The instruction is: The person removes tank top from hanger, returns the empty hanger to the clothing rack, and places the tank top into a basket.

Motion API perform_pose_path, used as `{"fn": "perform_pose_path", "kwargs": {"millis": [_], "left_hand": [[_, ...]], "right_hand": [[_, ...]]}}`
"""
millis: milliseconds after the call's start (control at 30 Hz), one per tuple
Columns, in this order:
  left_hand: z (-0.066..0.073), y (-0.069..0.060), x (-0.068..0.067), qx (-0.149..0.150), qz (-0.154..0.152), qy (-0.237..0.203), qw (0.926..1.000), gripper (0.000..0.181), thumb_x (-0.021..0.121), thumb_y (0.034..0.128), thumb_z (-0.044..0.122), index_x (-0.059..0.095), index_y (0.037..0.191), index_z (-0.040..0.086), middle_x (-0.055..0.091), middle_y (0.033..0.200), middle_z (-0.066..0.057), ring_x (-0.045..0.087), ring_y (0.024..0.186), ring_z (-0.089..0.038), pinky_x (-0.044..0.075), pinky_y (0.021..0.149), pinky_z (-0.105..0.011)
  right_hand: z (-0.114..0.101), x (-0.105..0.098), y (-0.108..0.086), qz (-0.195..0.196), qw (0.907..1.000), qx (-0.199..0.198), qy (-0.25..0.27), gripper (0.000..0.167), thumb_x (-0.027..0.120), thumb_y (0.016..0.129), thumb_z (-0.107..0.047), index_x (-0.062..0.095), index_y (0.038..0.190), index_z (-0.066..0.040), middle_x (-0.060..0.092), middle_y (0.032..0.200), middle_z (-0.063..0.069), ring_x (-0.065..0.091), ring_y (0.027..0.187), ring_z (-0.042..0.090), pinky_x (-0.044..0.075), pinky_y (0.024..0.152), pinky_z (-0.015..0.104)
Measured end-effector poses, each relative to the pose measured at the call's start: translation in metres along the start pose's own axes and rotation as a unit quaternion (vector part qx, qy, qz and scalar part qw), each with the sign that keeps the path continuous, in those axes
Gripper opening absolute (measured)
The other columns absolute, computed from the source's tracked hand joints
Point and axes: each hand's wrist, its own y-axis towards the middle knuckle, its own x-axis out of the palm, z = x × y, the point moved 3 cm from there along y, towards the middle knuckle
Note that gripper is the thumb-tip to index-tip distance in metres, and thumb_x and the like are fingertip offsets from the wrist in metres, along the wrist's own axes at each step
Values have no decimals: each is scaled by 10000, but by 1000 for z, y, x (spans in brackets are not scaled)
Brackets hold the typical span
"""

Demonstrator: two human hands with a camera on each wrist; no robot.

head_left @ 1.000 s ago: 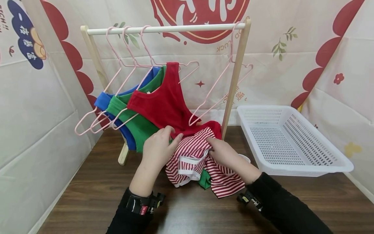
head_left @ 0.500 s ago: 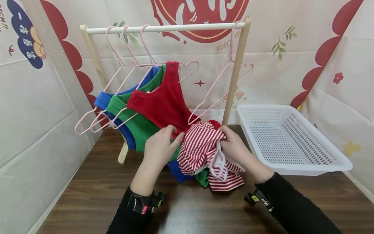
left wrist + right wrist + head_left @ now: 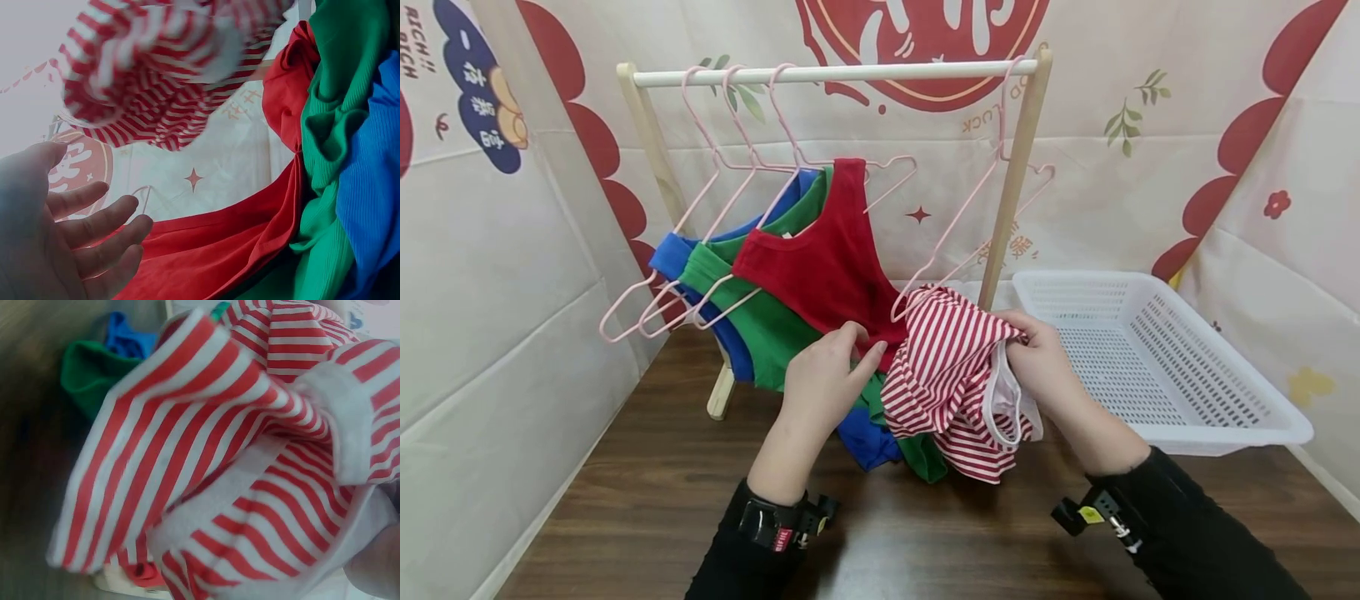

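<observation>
Dark wood table, pale printed backdrop behind, white basket on the person's right. Striped garment, red/white, is bunched between the two hands, in front of the rack's right leg. It hangs down and left of the right hand, which has it at the right side by the white trim. Rightmost pink hanger's lower corner overlaps its upper left in head view.

Grip: right hand pinches the cloth, thumb and fingers closed on it; fingertips partly hidden by folds. Left hand is released, fingers spread and loosely bent, just beside the red top; can't tell if touching. Green top and blue top hang behind the red one.
</observation>
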Motion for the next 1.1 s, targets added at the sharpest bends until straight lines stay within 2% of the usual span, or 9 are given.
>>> {"fn": "perform_pose_path", "kwargs": {"millis": [100, 200, 367, 500, 567, 667, 767, 1000, 1100], "left_hand": [[1, -1, 1, -10, 27, -12, 10000, 289, 554, 978, 424, 623, 1024, 147, 611, 782, 34, 534, 642, -102, 458, 576, -265], [2, -2, 2, -7, -12, -59, 10000, 291, 561, 975, 418, 628, 1040, 142, 620, 792, 28, 536, 642, -103, 460, 575, -266], [2, -3, 2, 9, -50, -104, 9999, 289, 579, 965, 412, 627, 1051, 140, 651, 828, 4, 557, 661, -112, 471, 585, -269], [3, -3, 3, 48, -24, -96, 9999, 288, 582, 962, 415, 625, 1053, 146, 653, 828, 12, 563, 661, -104, 467, 579, -263], [3, -3, 4, 78, -3, -83, 9999, 291, 581, 962, 418, 627, 1056, 147, 653, 830, 19, 568, 664, -101, 466, 578, -261], [3, -3, 4, 119, 47, -86, 9999, 292, 580, 964, 415, 632, 1061, 144, 657, 833, 16, 575, 664, -104, 464, 574, -264], [3, -3, 4, 139, 72, -114, 9998, 290, 582, 964, 412, 633, 1058, 142, 654, 821, 19, 573, 657, -104, 460, 569, -262], [4, 1, 4, 190, 35, -144, 9997, 293, 560, 973, 425, 624, 1050, 149, 610, 765, 58, 535, 620, -73, 447, 557, -243], [5, 3, 4, 190, 18, -132, 9997, 297, 572, 966, 426, 625, 1054, 147, 587, 736, 68, 522, 602, -69, 443, 548, -242]], "right_hand": [[-4, -10, -3, 116, 9997, 167, 157, 353, 444, 915, 44, 638, 1210, 47, 587, 1246, 175, 545, 1024, 139, 475, 775, 166], [-5, -22, -7, 178, 9994, 300, -33, 346, 435, 921, 32, 637, 1202, 51, 580, 1252, 168, 520, 1041, 118, 459, 780, 161], [-1, -41, -12, 329, 9986, 367, -191, 311, 435, 941, 6, 631, 1179, 50, 607, 1139, 16, 525, 1012, 114, 461, 754, 167], [0, -59, -16, 696, 9973, 250, 15, 309, 441, 943, 14, 685, 1126, -29, 613, 1014, -131, 538, 974, 76, 467, 736, 143], [-1, -68, -17, 857, 9951, 214, 433, 328, 444, 946, 27, 719, 1074, -95, 620, 991, -137, 540, 969, 67, 467, 736, 124], [-5, -79, -18, 1043, 9867, 167, 1238, 362, 455, 950, 44, 753, 993, -157, 637, 962, -92, 555, 932, 70, 480, 708, 118], [-8, -89, -17, 1294, 9715, 175, 1977, 376, 471, 941, 63, 770, 926, -162, 651, 917, -61, 564, 869, 68, 481, 659, 115], [-19, -116, -14, 1862, 9556, 35, 2284, 264, 516, 954, 26, 763, 971, -67, 592, 930, 15, 527, 845, 105, 468, 618, 126], [-21, -127, -11, 2117, 9456, -30, 2470, 225, 529, 954, 19, 749, 978, -19, 590, 918, 34, 523, 847, 116, 471, 611, 130]]}}
